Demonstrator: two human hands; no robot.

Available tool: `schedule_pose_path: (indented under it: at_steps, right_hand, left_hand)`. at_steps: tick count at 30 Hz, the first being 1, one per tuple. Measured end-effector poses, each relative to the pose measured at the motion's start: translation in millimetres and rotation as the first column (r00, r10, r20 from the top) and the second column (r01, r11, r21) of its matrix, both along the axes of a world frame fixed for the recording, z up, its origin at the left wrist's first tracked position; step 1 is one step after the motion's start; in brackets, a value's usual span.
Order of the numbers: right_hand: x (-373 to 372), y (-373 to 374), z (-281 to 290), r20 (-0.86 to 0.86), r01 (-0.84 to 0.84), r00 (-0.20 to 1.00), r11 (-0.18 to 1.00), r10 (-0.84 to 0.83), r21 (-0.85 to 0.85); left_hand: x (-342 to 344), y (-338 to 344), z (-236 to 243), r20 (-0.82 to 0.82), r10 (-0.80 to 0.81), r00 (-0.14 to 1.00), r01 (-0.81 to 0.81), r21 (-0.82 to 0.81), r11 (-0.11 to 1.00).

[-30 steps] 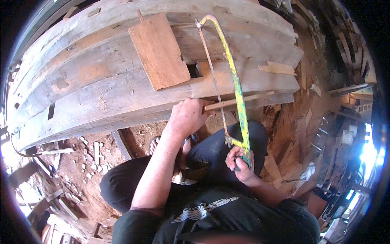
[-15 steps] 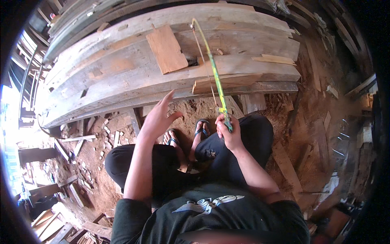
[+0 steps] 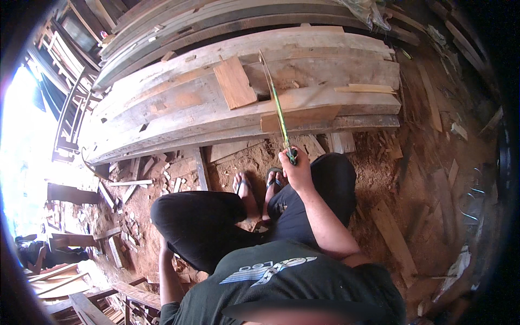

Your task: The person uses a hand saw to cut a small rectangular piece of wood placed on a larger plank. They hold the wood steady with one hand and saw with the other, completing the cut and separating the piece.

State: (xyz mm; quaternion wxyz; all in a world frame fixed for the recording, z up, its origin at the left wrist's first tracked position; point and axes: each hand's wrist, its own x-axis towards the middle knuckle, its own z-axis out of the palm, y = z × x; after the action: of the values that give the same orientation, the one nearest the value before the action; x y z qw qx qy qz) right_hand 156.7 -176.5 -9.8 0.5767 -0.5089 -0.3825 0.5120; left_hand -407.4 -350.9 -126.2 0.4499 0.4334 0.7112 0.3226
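My right hand is closed round the handle of a bow saw with a yellow-green frame. The saw points away from me, reaching over the near edge of a stack of thick planks. A brown piece of wood is at that edge, right beside the saw. Left of the saw, a thin flat board lies on the planks. My left arm hangs down outside my left knee, with my left hand low by the ground; its fingers are hidden behind the knee.
A light wood strip lies on the planks at the right. Offcuts and sawdust cover the ground at left, and longer boards lie at right. Clear plastic sits at the far side. Another person is at the far left.
My left hand has dropped from in front of the planks to beside my left knee. The saw in my right hand has turned, its frame now nearly edge-on. The view has shifted.
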Motion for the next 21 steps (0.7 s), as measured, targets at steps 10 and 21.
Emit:
schedule_pose_path:
  at_steps: [10,21]
  right_hand:
    - [7,11,-14,0.137,0.015,0.99,0.999,-0.02,0.036]
    - [15,-7,-28,0.09,-0.036,0.995,0.997,0.03,0.071]
  left_hand:
    - [58,-138,-98,-0.014,-0.2,0.98,0.135,-0.689,0.712]
    - [132,-52,-95,0.054,-0.31,0.949,0.283,-0.578,0.765]
